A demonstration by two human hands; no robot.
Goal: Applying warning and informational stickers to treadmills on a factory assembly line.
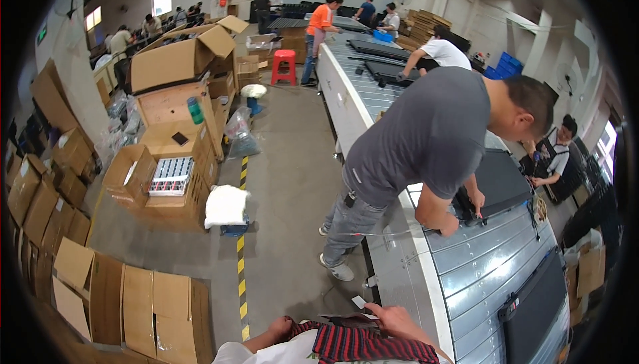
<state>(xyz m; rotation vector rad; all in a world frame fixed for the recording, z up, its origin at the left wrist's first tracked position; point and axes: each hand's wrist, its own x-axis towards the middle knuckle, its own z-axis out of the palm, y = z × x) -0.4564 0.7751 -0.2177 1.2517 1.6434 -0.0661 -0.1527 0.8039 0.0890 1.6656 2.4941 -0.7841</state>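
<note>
White card at the right hand's fingertips beside a metal-topped bench

The person's right hand [398, 323] is at the near edge, with thumb and fingers pinched on a small, flat, rectangular white card [360, 302]; any print on it is too small to read. That card sits just left of the long bench's near end. The left hand [282, 327] lies further left, beside a knitted-looking cloth [366, 347] with red and black stripes; its fingers are too small and partly hidden, so I cannot tell whether they grip anything.

On the right, the bench [459, 261] has a shiny, ribbed metal top and a pale smooth side. A matte dark panel [536, 317] lies on its near part, carrying a small pale-and-red patch too blurred to read. Further along, a co-worker [419, 137] in a plain grey shirt bends over another dark panel [499, 181], both hands at its near edge.

On the left, brown corrugated cartons [136, 304] stand near, flaps open. Beyond them, a carton stack holds a gridded white tray [172, 176] with red marks, a dark phone-shaped slab [180, 138] and a green cylindrical bottle [195, 110]. Yellow-and-black striped tape [241, 277] runs along the smooth grey floor [283, 151]; far off stands a glossy red stool [283, 65].
</note>
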